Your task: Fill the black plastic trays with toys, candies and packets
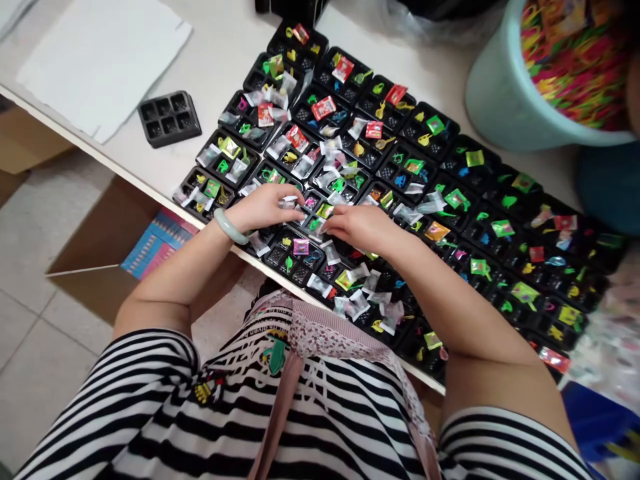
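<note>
My left hand [274, 205], with a pale bangle [230, 227] on its wrist, reaches over a black compartment tray near the table's front edge. Its fingers are curled around a small whitish packet [289, 200]. My right hand [361, 228] faces it over the same tray, fingers pressed together and pointing left. At those fingertips sits another whitish packet [318, 231], partly hidden. Between the hands lie a yellow-green sachet [325, 211] and a pink plastic trinket [311, 201]. Just in front, a black tray [300, 273] holds a purple sachet [301, 247] and small coloured trinkets.
Many similar filled trays [395, 100] stand in tight rows across the white table [225, 40]. A bare black tray [169, 119] and white sheets [105, 60] lie to the left. A light-blue bucket [493, 100] of coloured trinkets stands back right. Below the edge is an opened cardboard box [95, 233].
</note>
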Demonstrator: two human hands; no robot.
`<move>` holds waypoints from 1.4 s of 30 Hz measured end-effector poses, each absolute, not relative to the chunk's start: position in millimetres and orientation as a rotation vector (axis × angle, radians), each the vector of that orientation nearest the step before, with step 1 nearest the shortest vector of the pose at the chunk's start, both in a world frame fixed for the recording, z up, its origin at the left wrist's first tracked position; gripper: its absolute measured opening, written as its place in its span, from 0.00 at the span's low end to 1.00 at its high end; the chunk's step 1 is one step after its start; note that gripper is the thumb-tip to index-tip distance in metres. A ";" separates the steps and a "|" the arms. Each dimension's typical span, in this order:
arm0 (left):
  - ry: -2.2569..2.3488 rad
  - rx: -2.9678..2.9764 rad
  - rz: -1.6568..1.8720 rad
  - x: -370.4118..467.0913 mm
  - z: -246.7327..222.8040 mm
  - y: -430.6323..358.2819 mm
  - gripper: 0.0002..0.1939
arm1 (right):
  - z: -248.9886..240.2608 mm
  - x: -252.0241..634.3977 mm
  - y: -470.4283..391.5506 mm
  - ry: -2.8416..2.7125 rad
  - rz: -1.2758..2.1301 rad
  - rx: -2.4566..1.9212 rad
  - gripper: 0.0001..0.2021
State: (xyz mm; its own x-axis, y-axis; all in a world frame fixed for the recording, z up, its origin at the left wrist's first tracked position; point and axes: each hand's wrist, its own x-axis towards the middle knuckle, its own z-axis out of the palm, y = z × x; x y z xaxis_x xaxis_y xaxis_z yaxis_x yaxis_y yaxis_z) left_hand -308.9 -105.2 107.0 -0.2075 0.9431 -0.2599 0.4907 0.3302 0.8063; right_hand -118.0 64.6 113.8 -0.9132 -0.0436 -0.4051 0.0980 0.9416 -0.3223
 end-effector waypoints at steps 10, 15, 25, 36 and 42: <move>1.844 1.301 0.747 -282.8 95.8 -121.4 0.14 | 111.6 -88.3 61.0 2.730 -1.026 0.502 0.10; 1.819 1.295 0.733 -270.8 101.1 -119.4 0.16 | 100.6 -76.3 38.0 2.489 -1.486 0.772 0.16; 1.738 1.274 0.627 -274.3 111.0 -165.0 0.17 | 89.2 -97.7 -28.2 2.316 -1.777 0.616 0.07; 1.983 1.413 0.247 -274.0 105.8 -160.0 0.14 | 99.4 -58.3 24.7 2.737 -0.563 0.326 0.19; 2.072 1.430 0.154 -265.5 108.5 -164.5 0.15 | 98.2 -57.4 16.8 2.735 -0.390 0.453 0.21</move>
